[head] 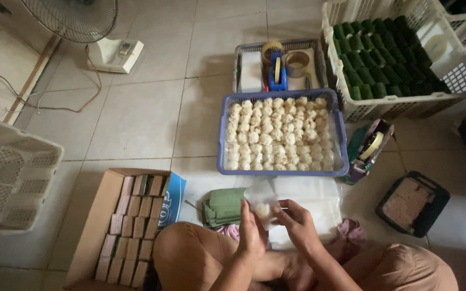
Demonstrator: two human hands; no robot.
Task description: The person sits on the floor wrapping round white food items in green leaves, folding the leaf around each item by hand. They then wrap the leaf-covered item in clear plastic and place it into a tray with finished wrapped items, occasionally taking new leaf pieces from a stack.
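The person is sitting on the tiled floor [136,113] with bare knees showing at the bottom of the view. The left hand [251,233] and the right hand [299,224] are meeting just above the lap, and both are closing their fingers on a small pale cake in a clear plastic wrapper [262,206]; the cake is sitting between the two sets of fingertips, pinched from either side.

Just beyond the hands, a stack of folded green leaves [223,206] is lying on the floor beside a sheet of white plastic [314,199]. A crumpled pink cloth [351,230] is lying near the right knee. To the left of the left knee, a cardboard box [94,226] is holding rows of small brown wrapped blocks [130,226]. To the right, a black tray [413,203] is holding a tan slab.

Farther out, a blue plastic basket [282,133] is sitting full of small pale round cakes packed in rows. A tape dispenser [372,148] is lying just right of it. Behind the basket, a grey tray [279,66] is holding rolls of tape and a blue dispenser. At the far right, a white crate [400,54] is holding rows of green leaf-wrapped parcels. At the far left, another white crate [12,175] is sitting, with a standing fan [74,19] and a white weighing scale [115,54] beyond it.
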